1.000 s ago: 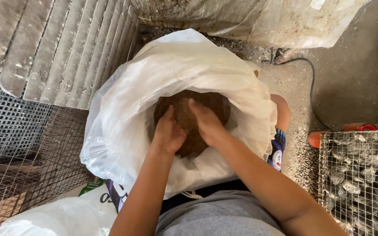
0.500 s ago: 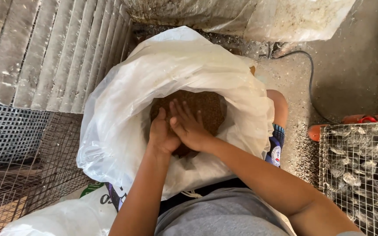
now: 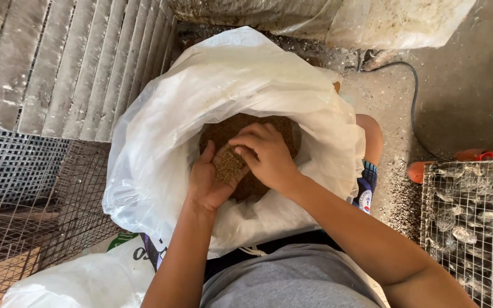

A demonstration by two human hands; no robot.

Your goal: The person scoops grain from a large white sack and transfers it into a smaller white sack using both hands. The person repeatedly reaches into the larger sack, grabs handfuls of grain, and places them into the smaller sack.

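Cupping brown feed granules (image 3: 229, 164), left hand (image 3: 211, 181) lies open inside white sack (image 3: 161, 142); right hand (image 3: 266, 155) seemingly loose above, sack remains full.

A dusty concrete floor (image 3: 463, 85) in daylight carries a grey slatted panel (image 3: 69, 63) at its upper left, wire mesh cages (image 3: 469, 228) at both sides, and a dark cable (image 3: 413, 97).
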